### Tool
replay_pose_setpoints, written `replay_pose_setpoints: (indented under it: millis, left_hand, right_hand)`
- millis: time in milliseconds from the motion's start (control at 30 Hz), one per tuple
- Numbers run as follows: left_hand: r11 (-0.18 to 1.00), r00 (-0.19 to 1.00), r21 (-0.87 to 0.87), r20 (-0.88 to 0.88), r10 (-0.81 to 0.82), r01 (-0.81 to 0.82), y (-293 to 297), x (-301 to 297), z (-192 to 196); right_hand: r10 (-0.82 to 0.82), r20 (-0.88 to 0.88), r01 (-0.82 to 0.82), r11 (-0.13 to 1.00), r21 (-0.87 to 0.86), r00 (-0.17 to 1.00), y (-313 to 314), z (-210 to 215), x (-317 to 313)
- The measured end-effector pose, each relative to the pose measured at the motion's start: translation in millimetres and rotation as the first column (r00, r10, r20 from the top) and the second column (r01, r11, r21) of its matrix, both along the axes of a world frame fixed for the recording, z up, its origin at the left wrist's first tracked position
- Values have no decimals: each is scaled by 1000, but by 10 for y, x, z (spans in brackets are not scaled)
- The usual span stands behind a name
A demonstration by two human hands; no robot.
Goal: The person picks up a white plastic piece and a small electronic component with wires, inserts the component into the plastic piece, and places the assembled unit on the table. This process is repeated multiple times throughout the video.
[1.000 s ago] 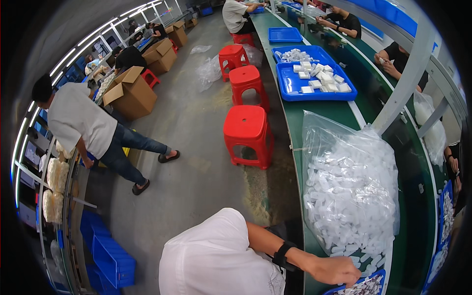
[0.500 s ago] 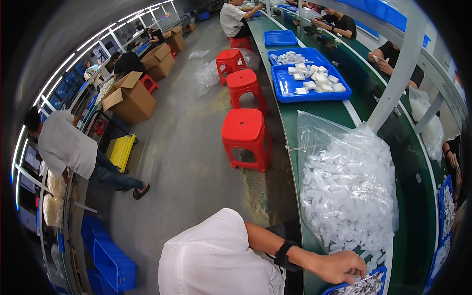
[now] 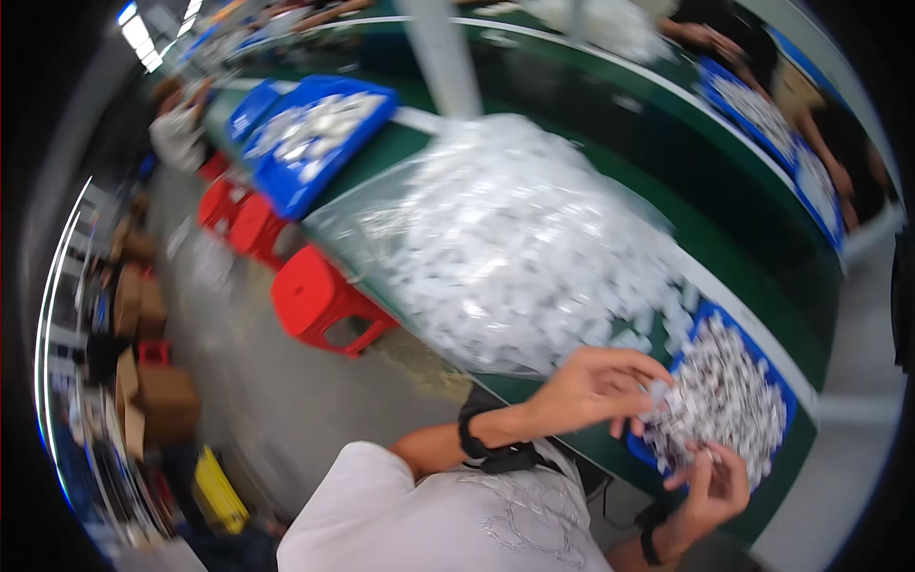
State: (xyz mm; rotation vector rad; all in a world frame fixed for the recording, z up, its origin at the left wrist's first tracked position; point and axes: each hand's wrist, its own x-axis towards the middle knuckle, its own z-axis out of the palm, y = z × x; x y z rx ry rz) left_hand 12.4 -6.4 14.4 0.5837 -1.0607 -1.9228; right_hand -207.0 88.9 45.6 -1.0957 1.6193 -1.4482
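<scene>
The hands work close together over the blue tray (image 3: 640, 446), the left hand (image 3: 600, 389) above its near-left edge and the right hand (image 3: 713, 484) at its near edge. The left thumb and fingers are closed on a small pale piece (image 3: 657, 390), held out at the fingertips. The right fingers are curled in toward the thumb, but blur hides whether anything sits between them, so I cannot tell. Under both hands, the tray is heaped with small white-and-dark parts (image 3: 721, 389). It rests on the green desk (image 3: 783, 491), just beside the mouth of a big clear bag (image 3: 515, 257) full of whitish pieces, some of which lie loose (image 3: 677, 307) between bag and tray.

For this sort of fine handling, a light pinch with the fingertips should serve best, since a hard squeeze could make such a small piece slip or flick away. Keeping both hands low over the tray seems wise (a dropped piece would then land among the parts, not on the floor). The two sets of fingertips are apart but near, and a short, level movement between them would be easier to control than a long reach. It would also help to keep the loose pieces clear of the tray rim, so that the two kinds do not mix.
</scene>
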Motion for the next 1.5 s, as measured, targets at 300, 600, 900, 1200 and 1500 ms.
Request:
replay_pose_setpoints:
  millis: [300, 600, 900, 1200, 1500]
  left_hand:
    - [998, 993, -49, -106, -49, 44, 19, -83, -136]
    - [995, 992, -93, -122, -33, 22, 86, -81, -165]
    - [982, 999, -185, -8, 45, -46, 69, -125, -113]
    - [816, 961, -576, 190, 202, -57, 71, -200, -1]
    - [799, 915, -597, 284, 288, -66, 125, -189, 143]
  right_hand:
    - [140, -308, -238, 920, -310, 941, -181, 85, 59]
    - [160, -438, -327, 882, -340, 885, -207, 4, 129]
    - [159, -466, -322, 899, -297, 871, -234, -10, 109]
    - [210, -457, -366, 886, -285, 865, -236, -39, 81]
    - [173, -467, -314, 918, -242, 867, -203, -90, 24]
